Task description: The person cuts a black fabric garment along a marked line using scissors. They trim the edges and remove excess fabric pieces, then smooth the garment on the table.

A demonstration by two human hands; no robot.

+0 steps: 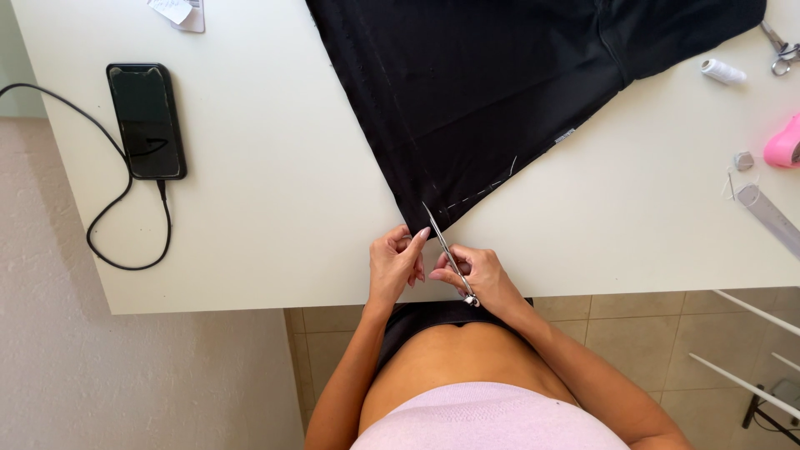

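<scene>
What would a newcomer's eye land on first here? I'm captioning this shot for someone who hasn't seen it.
First, the big black fabric spread over the white table, one corner pointing toward the person. There the left hand pinches the cloth's tip while the right hand holds slim metal scissors against it. At far left lies a dark phone with a looping black cable.

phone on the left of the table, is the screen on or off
Off, as far as the view shows: the phone lies flat and face up on the white table, its screen dark, with a black cable at its lower end.
</scene>
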